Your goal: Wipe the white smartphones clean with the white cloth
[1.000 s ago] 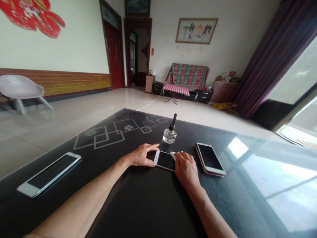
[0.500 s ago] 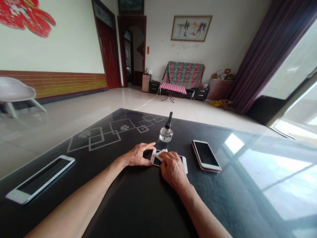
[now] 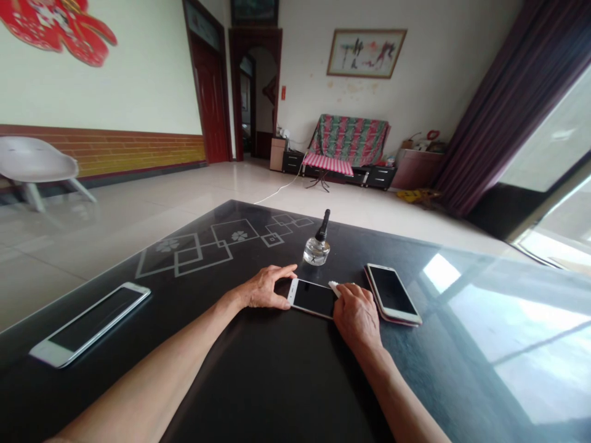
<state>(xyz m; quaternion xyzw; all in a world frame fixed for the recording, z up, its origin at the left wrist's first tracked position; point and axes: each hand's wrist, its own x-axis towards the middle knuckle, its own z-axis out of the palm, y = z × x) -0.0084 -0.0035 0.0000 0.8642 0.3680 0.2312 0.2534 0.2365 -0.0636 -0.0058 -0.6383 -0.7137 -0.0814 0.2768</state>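
Note:
A white smartphone point(image 3: 313, 298) with a dark screen lies flat on the black table. My left hand point(image 3: 268, 288) steadies its left end, thumb at the near corner and fingers at the far one. Bunched under the fingers of my right hand point(image 3: 359, 312) is a white tissue point(image 3: 334, 287), pressed on the right part of the screen. That hand hides the phone's right end. Just beyond the phone stands a clear glass bottle point(image 3: 316, 251) with a tall black top. Close to my right hand lies a second white phone point(image 3: 392, 294) in a reddish case.
Another white phone point(image 3: 95, 323) rests on the left of the glossy black table point(image 3: 240, 381). Further off are a white chair point(image 3: 37, 161), a stool with a pink striped cover point(image 3: 327, 164) and a purple curtain point(image 3: 498, 117).
My right hand has slid the tissue from the left part of the phone's screen to its right end. My left hand keeps its place on the phone. The whole view has shifted slightly.

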